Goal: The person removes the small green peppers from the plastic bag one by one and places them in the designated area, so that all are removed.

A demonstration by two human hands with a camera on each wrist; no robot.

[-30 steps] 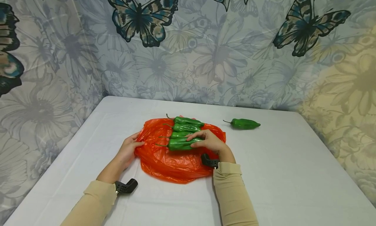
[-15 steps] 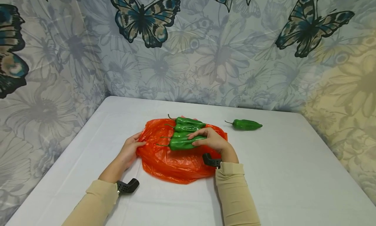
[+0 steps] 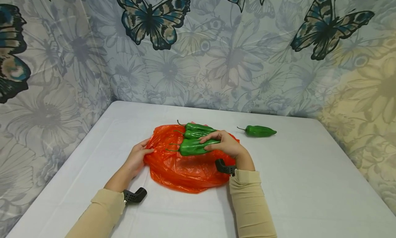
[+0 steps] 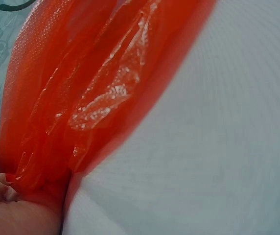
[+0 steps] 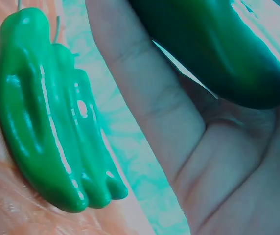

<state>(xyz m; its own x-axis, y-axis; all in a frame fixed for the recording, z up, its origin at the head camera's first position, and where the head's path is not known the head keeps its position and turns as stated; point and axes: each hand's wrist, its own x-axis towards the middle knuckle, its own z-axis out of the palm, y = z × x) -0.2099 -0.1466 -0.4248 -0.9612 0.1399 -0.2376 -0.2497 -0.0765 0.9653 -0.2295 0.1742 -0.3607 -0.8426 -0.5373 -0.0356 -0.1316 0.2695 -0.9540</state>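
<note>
Right hand (image 3: pixel 227 145): at about three o'clock over the red bag (image 3: pixel 182 174); thumb on the near side, fingers on the far side, parted only by the girth of the held pepper (image 3: pixel 191 149).
Held pepper: gripped near its tip end, stem toward nine o'clock; cannot tell whether its underside touches anything.
Left hand (image 3: pixel 136 159): at the bag's nine o'clock edge, thumb and fingers closed on gathered plastic.
Lying peppers (image 5: pixel 37 112): side by side on the bag, toward twelve o'clock in the head view.
Lone pepper (image 3: pixel 260 131): on the white table (image 3: pixel 294 183), two o'clock from the bag, apart from it.
Slip risk: smooth skin and an off-centre hold could let the stem end dip or the pepper twist free.
Bag risk: a hard left-hand tug would likely slide the plastic and roll the row apart.
Count: peppers five (one held, three lying, one lone); bag one; hands two; table one.
</note>
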